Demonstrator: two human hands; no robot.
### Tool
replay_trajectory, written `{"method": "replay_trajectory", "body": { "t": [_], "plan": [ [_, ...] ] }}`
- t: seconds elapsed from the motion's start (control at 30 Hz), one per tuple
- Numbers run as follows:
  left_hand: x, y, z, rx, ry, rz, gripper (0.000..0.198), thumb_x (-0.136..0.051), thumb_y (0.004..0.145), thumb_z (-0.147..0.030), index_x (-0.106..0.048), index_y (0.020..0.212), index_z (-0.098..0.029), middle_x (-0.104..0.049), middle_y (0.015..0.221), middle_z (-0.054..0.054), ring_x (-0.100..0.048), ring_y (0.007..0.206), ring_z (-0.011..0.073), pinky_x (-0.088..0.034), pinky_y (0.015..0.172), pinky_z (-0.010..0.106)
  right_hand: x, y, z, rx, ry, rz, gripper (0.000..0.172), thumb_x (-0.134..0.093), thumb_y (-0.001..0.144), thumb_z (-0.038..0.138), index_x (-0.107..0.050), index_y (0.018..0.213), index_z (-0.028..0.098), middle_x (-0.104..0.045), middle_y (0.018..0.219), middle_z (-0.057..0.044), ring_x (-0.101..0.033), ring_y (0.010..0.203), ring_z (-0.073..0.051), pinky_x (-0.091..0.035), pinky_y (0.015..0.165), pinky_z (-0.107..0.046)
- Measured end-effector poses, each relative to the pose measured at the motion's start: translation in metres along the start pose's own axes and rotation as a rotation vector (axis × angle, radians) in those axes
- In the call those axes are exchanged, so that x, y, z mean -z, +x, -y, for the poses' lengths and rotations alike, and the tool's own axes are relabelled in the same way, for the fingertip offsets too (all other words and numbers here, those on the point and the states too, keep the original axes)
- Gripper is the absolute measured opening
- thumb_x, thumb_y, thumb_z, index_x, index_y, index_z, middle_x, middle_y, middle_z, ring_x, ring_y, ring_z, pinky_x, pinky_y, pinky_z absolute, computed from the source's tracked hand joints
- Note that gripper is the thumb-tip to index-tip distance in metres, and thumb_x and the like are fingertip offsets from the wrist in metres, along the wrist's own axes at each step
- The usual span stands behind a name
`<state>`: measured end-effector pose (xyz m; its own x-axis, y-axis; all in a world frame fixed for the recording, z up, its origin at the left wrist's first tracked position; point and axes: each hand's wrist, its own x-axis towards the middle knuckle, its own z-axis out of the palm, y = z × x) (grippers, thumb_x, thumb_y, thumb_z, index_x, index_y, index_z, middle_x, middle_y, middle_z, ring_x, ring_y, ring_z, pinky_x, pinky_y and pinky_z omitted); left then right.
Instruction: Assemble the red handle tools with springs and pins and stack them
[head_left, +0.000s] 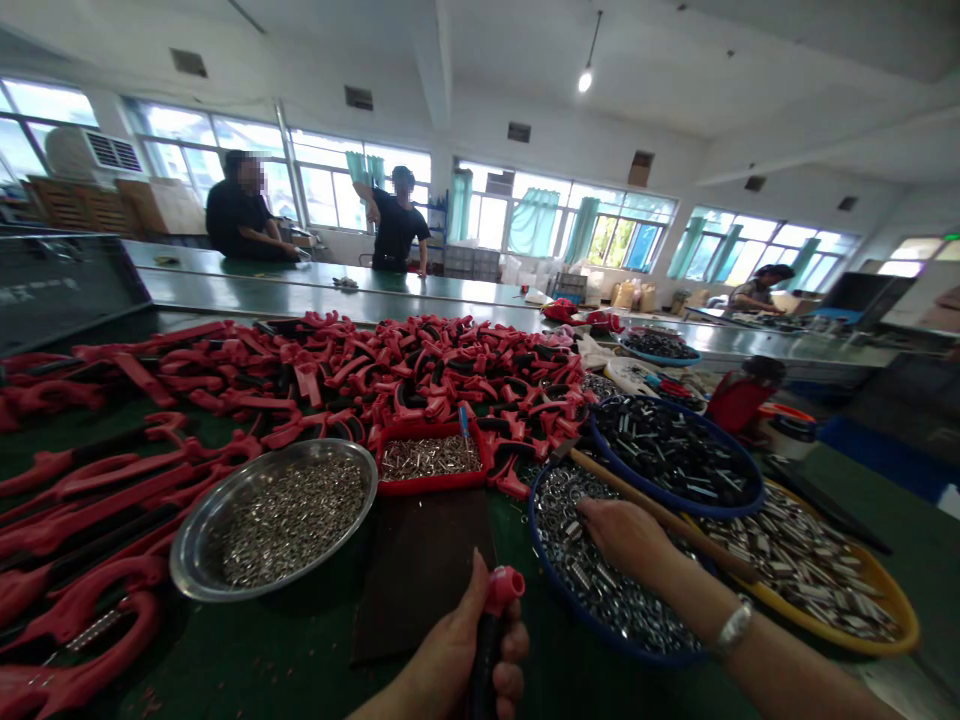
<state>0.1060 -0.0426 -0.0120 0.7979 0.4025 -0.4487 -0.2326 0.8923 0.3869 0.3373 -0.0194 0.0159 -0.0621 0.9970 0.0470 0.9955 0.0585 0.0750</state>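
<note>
Left hand [457, 662] clamps round the red-tipped black plastic handle [495, 605], red end poking above the thumb. Right hand [626, 535] dips into the blue-rimmed bowl [531, 505] of small silvery metal parts [581, 570], fingers curled, grip unclear.

A polished steel bowl [196, 545] gleams on the matt green table cover [285, 650] beside heaps of glossy red plastic handles [390, 365]. A smooth wooden hammer shaft [652, 510] crosses a blue plastic basin [541, 545] of shiny metal nuts [592, 580]; a black grip [487, 640] has a glossy red cap.
</note>
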Motion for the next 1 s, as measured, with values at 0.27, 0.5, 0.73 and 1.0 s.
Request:
{"method": "replay_trajectory", "body": {
  "t": [0.27, 0.5, 0.73, 1.0],
  "plan": [
    [-0.003, -0.002, -0.001, -0.046, -0.048, -0.042, 0.051, -0.041, 0.073, -0.068, -0.048, 0.078, -0.018, -0.041, 0.055, -0.008, -0.039, 0.037, 0.0027, -0.029, 0.036, 0.014, 0.024, -0.001, -0.008, -0.032, 0.017, -0.031, 0.026, -0.038, 0.084, 0.01, -0.064, 0.087, 0.012, -0.067, 0.088, -0.015, -0.063, 0.084, -0.025, -0.047, 0.075, -0.036],
    [-0.006, 0.0, 0.005, -0.067, -0.116, -0.119, 0.048, -0.052, 0.07, -0.063, -0.052, 0.08, -0.017, -0.05, 0.06, -0.005, -0.044, 0.038, 0.0036, -0.033, 0.036, 0.014, 0.056, -0.028, 0.071, 0.259, 0.308, 0.037, 0.029, -0.038, 0.084, 0.012, -0.063, 0.095, 0.022, -0.067, 0.089, -0.004, -0.061, 0.081, -0.016, -0.044, 0.073, -0.026],
    [-0.006, 0.001, 0.006, -0.148, -0.16, -0.157, 0.04, -0.061, 0.07, -0.053, -0.057, 0.08, -0.015, -0.057, 0.066, -0.001, -0.05, 0.043, 0.0051, -0.03, 0.034, 0.012, 0.058, -0.027, 0.101, 0.236, 0.168, 0.137, 0.024, -0.041, 0.078, 0.007, -0.06, 0.088, 0.019, -0.062, 0.085, -0.006, -0.058, 0.074, -0.02, -0.039, 0.065, -0.03],
    [-0.007, -0.001, 0.009, -0.194, -0.138, -0.092, 0.039, -0.067, 0.066, -0.05, -0.054, 0.072, -0.014, -0.044, 0.049, -0.006, -0.036, 0.036, 0.0006, -0.022, 0.032, 0.008, 0.049, -0.045, 0.112, 0.298, -0.071, 0.023, 0.041, -0.044, 0.072, 0.001, -0.055, 0.111, 0.012, -0.065, 0.091, -0.01, -0.061, 0.073, -0.022, -0.041, 0.056, -0.029]
  ]
}}
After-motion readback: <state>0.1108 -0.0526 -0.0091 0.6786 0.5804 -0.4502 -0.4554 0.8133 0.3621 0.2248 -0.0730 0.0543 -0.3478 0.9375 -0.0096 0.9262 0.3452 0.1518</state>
